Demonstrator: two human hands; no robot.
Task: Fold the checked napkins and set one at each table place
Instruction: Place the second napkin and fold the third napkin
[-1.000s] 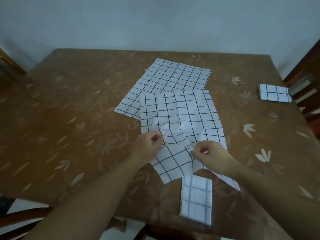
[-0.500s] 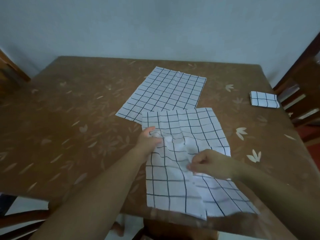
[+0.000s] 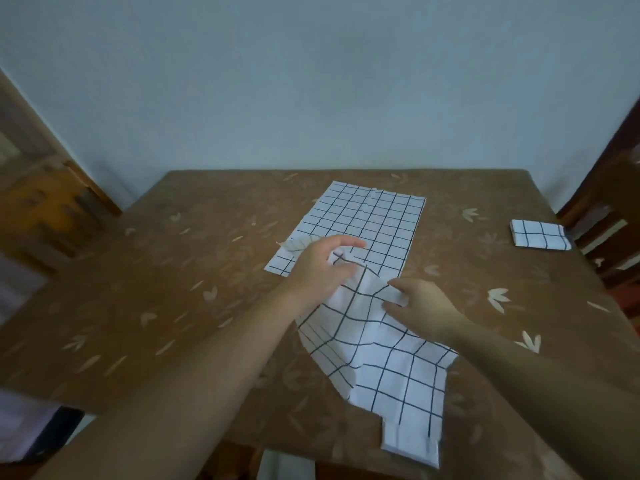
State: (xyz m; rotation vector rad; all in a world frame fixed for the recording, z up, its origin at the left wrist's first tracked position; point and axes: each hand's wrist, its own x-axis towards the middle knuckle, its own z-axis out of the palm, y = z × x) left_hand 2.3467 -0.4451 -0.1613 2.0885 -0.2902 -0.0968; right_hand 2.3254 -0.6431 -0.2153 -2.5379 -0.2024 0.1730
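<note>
Folding seems only begun: the left hand (image 3: 322,268) and right hand (image 3: 424,306) each keep a pinching grip on the raised top edge of a rumpled black-checked white napkin (image 3: 388,368), which drapes toward the counter's (image 3: 173,306) near edge. Next it likely needs pulling taut, then its edges matched.

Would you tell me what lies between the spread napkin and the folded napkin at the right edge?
Only bare tablecloth separates the spread napkin and folded napkin, per the head view.
</note>
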